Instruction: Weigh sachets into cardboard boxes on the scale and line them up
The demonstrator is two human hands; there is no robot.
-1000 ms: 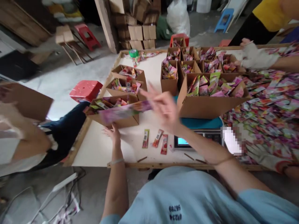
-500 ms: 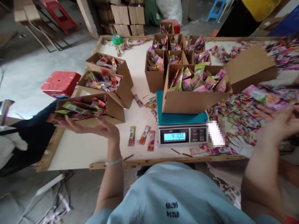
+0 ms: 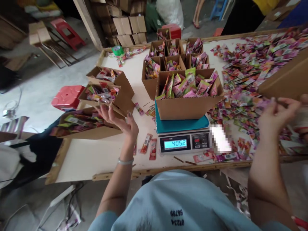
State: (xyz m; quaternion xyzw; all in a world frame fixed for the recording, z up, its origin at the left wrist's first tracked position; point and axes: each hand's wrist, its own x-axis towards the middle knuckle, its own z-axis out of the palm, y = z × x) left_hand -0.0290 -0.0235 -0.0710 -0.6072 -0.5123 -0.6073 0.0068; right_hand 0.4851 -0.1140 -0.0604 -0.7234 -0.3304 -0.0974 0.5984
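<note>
My left hand (image 3: 120,120) is palm up with the fingers apart and holds nothing. It hovers at the right end of the nearest cardboard box (image 3: 89,131), which is full of coloured packets. My right hand (image 3: 276,115) is over the loose packet pile (image 3: 243,80) on the right, its fingers curled in a pinch. What they hold is blurred. Between the hands stands a scale (image 3: 183,142) that reads 405.2. It bears an open box (image 3: 187,107) stuffed with upright packets.
Two more filled boxes (image 3: 106,93) stand behind the near one, and several small boxes (image 3: 173,54) behind the scale. Three loose packets (image 3: 149,147) lie left of the scale. A red stool (image 3: 67,96) stands off the table's left edge. A cardboard box (image 3: 286,80) sits at the right.
My right hand swung from the left box across to the packet pile on the right. My left hand rose and turned palm up by the near box. The scale reading dropped from 410.6 to 405.2.
</note>
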